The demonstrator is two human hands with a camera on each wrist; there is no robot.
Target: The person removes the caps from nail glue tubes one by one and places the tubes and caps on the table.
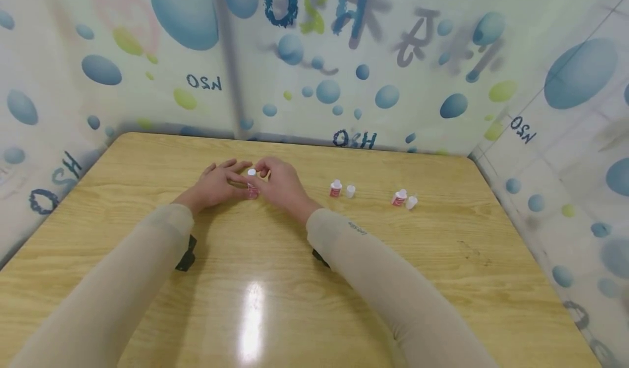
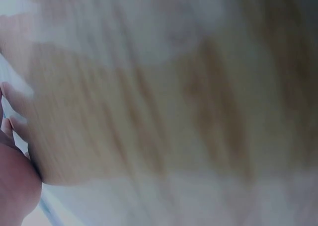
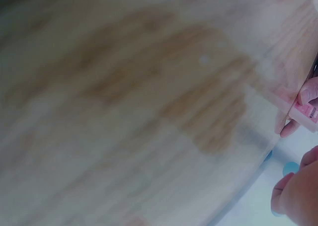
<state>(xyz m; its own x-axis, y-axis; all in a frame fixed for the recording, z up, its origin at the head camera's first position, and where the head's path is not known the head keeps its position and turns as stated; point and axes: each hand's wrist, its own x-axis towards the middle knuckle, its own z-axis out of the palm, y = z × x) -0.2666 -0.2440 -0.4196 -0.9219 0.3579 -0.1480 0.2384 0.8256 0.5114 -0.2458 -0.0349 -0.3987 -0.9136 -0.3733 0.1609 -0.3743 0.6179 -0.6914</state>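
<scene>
A small bottle (image 1: 253,189) with a pink-red label and a white top stands upright on the table between both hands. My left hand (image 1: 218,185) holds its lower part with thumb and fingers. In the right wrist view, left fingertips (image 3: 309,91) pinch the labelled body. From the other side, my right hand (image 1: 284,187) reaches in, its thumb across the upper bottle and its index finger beside the white top. Only the edge of the left hand (image 2: 17,186) shows in the left wrist view, without the bottle.
To the right stand a second small bottle (image 1: 336,189) with a white cap (image 1: 350,191) beside it, and a third bottle (image 1: 399,197) with another white cap (image 1: 411,202). They share the wooden table (image 1: 275,313), which meets a patterned backdrop (image 1: 304,95) behind.
</scene>
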